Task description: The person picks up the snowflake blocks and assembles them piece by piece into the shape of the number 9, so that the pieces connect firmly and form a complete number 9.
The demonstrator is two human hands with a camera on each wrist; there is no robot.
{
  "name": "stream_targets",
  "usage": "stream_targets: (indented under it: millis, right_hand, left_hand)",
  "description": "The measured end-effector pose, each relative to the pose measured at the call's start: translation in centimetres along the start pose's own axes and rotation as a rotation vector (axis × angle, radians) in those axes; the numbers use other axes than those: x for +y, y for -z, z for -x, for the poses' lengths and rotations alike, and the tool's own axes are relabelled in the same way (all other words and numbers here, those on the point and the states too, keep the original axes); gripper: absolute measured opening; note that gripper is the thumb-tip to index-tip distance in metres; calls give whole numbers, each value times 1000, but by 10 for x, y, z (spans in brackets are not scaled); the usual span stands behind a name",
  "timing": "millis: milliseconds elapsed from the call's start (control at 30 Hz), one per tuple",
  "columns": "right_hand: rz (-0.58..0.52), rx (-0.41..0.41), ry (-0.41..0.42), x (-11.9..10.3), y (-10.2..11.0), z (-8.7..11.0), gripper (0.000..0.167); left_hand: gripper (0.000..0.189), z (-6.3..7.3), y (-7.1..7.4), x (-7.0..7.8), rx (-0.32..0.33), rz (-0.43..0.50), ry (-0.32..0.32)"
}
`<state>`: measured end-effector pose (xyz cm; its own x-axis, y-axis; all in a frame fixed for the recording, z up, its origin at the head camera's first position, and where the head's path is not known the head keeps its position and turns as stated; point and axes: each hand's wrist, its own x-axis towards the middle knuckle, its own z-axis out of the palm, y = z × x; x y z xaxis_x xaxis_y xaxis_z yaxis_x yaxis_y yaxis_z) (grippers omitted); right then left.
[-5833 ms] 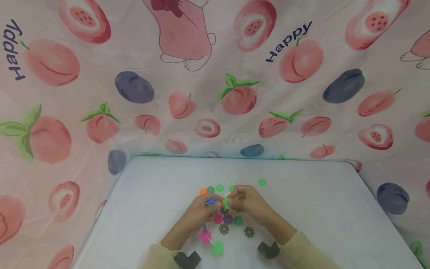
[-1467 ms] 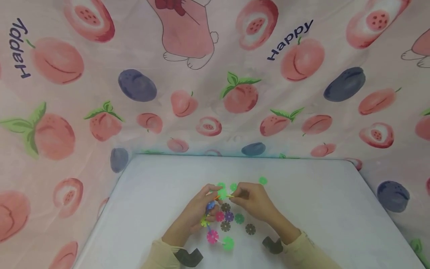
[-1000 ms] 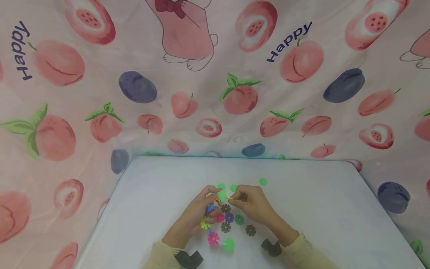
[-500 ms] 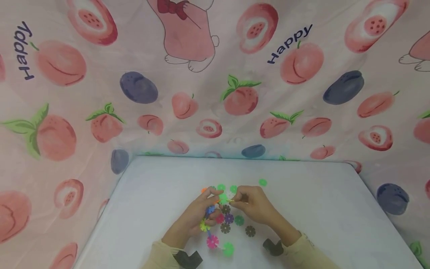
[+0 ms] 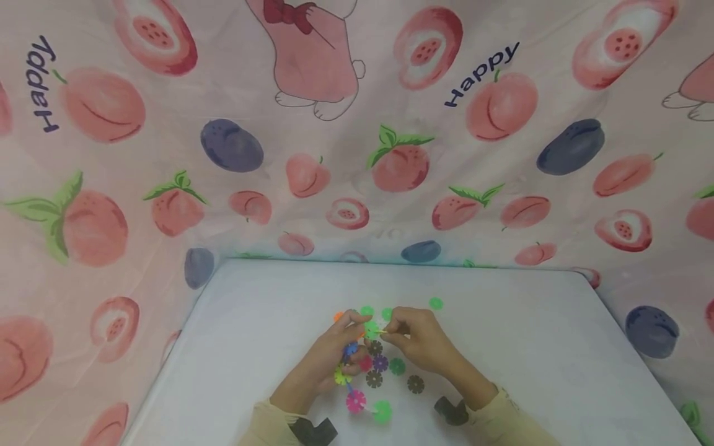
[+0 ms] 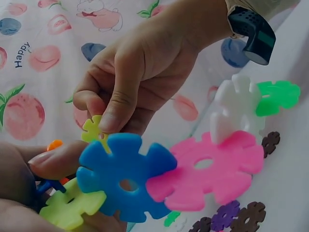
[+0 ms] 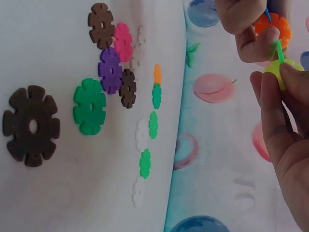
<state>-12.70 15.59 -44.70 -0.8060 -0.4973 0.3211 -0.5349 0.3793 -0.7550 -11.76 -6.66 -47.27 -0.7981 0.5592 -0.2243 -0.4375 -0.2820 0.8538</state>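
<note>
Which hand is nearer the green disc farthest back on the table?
Right: the right hand is just this side of the green disc; the left hand is farther off, leftward.

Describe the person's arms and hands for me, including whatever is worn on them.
The left hand and right hand wear no gloves. The left sleeve and right sleeve are plain pale yellow. Near each cuff is a dark, angular device: the left device and the right device, whose casing shows small holes in the left wrist view.
</note>
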Motion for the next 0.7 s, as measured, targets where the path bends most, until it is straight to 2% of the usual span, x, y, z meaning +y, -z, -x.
stream_targets:
  millis: [233,333,533,700]
  right_hand:
    - [-14,66,-80,7,-3,-3,21]
    - [-21,103,-80,7,-3,-4,19]
    - [-43,137,-92,4,-3,-6,14]
    - [-22,136,-101,5,-3,-7,10]
  left_hand:
    - [38,3,3,2,34,-44,7]
    - [44,2,4,1,44,-75,15]
    - [39,1,4,0,75,-147,30]
    - [36,0,5,-2,84,-156,23]
